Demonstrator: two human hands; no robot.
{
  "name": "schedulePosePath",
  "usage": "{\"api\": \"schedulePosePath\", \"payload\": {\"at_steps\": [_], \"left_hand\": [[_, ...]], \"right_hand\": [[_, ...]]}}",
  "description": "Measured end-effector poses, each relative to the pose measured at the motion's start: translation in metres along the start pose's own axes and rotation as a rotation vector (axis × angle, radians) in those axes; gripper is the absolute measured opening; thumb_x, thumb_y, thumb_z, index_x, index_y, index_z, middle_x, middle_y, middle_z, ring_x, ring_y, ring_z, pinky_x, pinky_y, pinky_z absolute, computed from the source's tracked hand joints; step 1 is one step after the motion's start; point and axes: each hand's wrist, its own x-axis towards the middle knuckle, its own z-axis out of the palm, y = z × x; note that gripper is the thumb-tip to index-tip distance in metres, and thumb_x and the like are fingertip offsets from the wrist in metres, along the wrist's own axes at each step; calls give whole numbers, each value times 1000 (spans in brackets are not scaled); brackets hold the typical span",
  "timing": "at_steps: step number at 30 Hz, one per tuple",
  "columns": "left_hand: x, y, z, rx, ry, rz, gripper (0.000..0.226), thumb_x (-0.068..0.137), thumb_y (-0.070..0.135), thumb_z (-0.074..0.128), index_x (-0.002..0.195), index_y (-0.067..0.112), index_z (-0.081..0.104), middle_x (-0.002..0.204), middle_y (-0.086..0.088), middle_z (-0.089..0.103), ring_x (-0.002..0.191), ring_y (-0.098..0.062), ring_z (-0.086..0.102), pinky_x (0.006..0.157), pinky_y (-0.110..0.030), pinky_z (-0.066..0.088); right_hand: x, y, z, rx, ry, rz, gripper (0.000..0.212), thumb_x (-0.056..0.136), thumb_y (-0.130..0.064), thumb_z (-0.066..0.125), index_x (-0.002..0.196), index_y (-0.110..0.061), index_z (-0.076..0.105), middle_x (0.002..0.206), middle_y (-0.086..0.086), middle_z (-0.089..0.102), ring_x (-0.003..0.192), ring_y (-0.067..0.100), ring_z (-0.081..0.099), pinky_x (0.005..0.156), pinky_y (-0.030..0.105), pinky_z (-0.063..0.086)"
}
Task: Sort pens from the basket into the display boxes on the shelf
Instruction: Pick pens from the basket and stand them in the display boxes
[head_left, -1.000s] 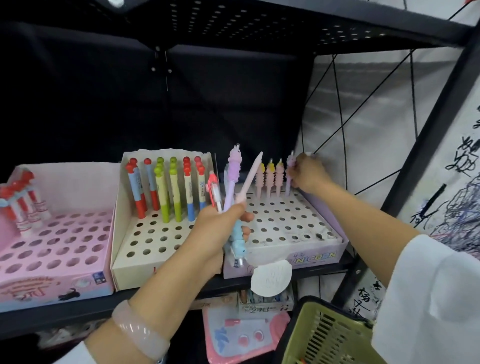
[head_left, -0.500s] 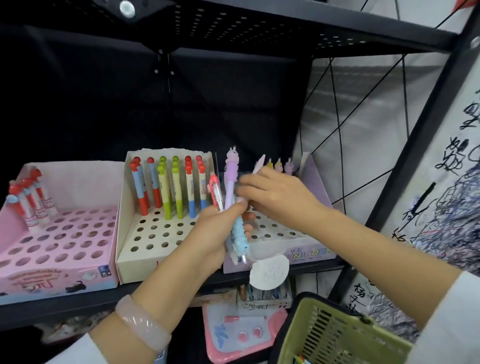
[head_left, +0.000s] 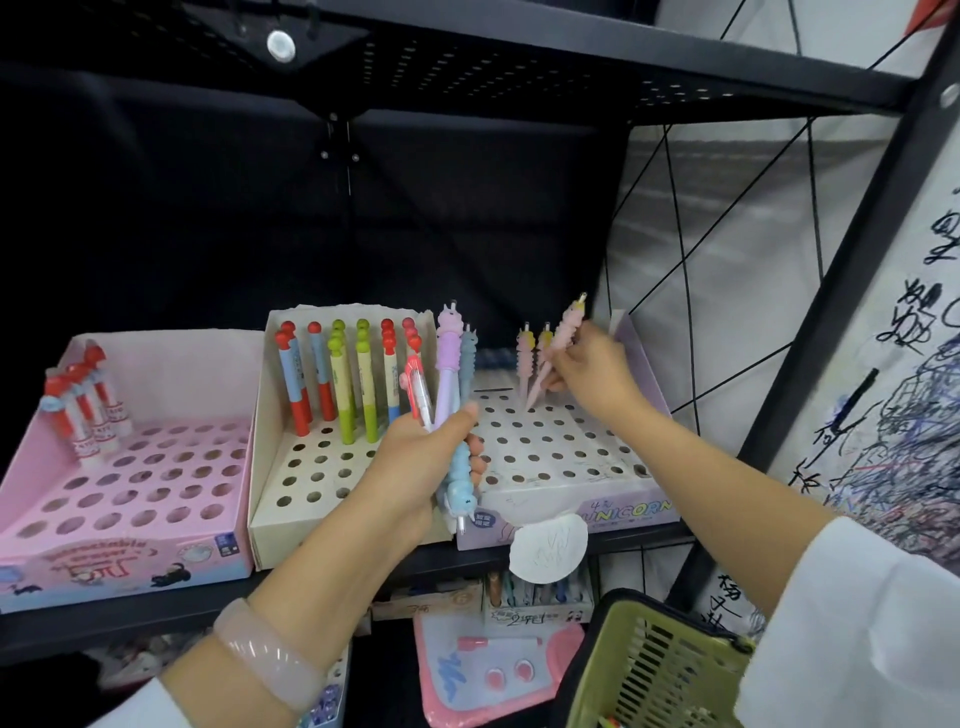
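Observation:
My left hand (head_left: 421, 457) grips a bunch of pens (head_left: 449, 395) upright in front of the shelf: a purple one, blue ones and a red-topped white one. My right hand (head_left: 592, 379) pinches a pink unicorn pen (head_left: 553, 358), tilted, its tip down at a hole in the back row of the lilac unicorn box (head_left: 571, 457). Two pink-and-yellow pens (head_left: 525, 353) stand in that row beside it. The green basket (head_left: 649, 670) hangs at the lower right.
A cream box (head_left: 291, 467) holds several red, blue and green pens at its back. A pink box (head_left: 130, 499) at left holds a few red-topped pens. A black shelf frame post (head_left: 810, 353) rises at right. Stationery lies on the shelf below.
My right hand took the pink pen from the bunch in my left hand and carried it right and back to the unicorn box's rear row.

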Motion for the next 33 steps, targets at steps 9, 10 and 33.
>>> {"api": "schedulePosePath", "payload": {"at_steps": [9,10,33], "left_hand": [[2,0,-8,1,-12,26,14,90,14,59,78,7,56,47,0,55,38,-10,51,40,-18,45],[2,0,-8,1,-14,26,14,90,14,59,79,7,56,47,1,56,38,-10,51,40,-18,45],[-1,-9,11,176,-71,24,17,86,7,61,70,7,55,48,0,57,38,-11,47,38,-18,41]], "right_hand": [[4,4,14,-265,-152,-59,7,93,-15,54,94,-11,49,85,10,65,73,23,64,66,33,54],[3,7,17,-270,-186,-40,6,92,-15,55,94,-12,49,82,7,64,73,23,62,63,28,52],[-24,-60,-9,509,-34,137,13,91,-16,54,89,-8,64,62,-6,59,49,3,53,47,16,45]]}}
